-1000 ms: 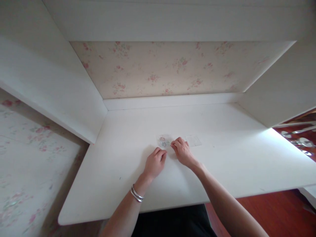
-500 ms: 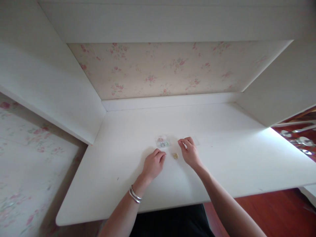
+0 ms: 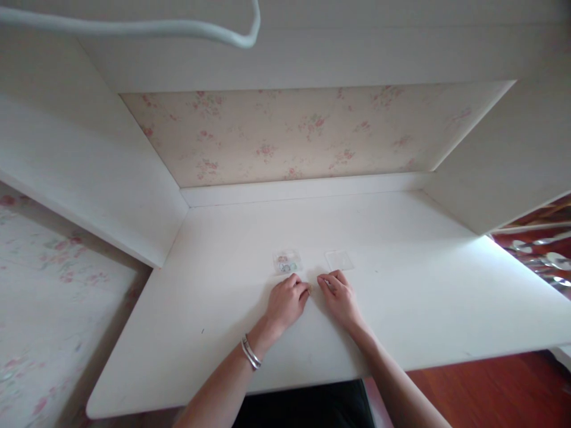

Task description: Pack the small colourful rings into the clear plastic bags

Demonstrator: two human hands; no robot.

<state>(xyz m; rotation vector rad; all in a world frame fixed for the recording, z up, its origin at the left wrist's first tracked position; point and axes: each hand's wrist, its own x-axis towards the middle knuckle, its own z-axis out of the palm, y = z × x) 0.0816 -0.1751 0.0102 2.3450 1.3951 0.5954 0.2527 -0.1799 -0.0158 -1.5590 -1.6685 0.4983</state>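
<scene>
The small clear box (image 3: 286,262) holds tiny coloured pieces, too small to tell what they are. Whatever lies between the left hand (image 3: 286,302) and the right hand (image 3: 339,295) is hidden by the fingers. The white cable (image 3: 187,27) is cut off at the upper edge.

Both forearms reach forward, bare. The left hand (image 3: 286,301) and right hand (image 3: 339,295) lie palm-down, fingers curled, fingertips nearly meeting; the left wrist wears bangles (image 3: 250,353).

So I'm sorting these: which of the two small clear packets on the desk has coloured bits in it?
The left clear packet, just beyond the left hand, shows pink and green bits; the right clear packet looks empty.
</scene>
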